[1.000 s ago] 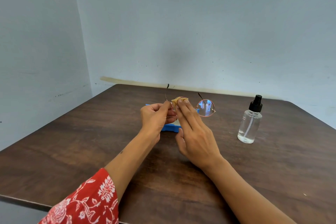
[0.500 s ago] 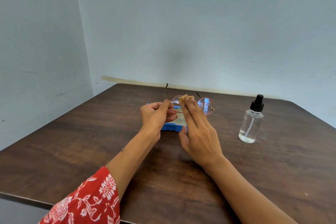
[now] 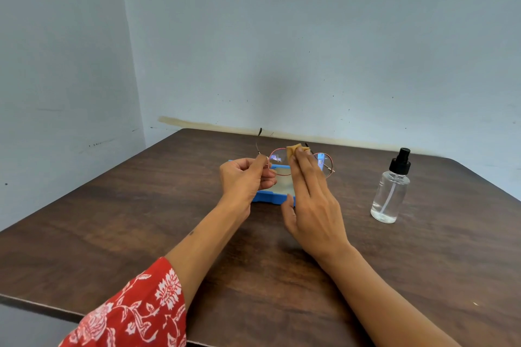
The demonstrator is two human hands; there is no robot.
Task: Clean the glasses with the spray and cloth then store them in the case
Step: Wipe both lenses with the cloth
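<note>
Round glasses (image 3: 277, 162) with a thin reddish frame are held above the table, temples pointing away from me. My left hand (image 3: 244, 177) pinches the frame at its left hinge. My right hand (image 3: 311, 191) presses a small tan cloth (image 3: 293, 148) against the frame near the bridge, fingers stretched over the middle. The right lens (image 3: 324, 162) shows past my fingers. An open blue case (image 3: 269, 196) lies on the table right under the glasses, mostly hidden by both hands. A clear spray bottle (image 3: 390, 191) with a black pump top stands upright to the right.
A dark wooden table (image 3: 112, 220) fills the lower view, set into a corner of pale blue walls. Its near edge runs along the bottom left. A red floral sleeve (image 3: 135, 313) covers my left upper arm.
My right hand has slid the cloth from the left lens toward the bridge, uncovering the left lens. My left hand keeps its grip on the frame.
</note>
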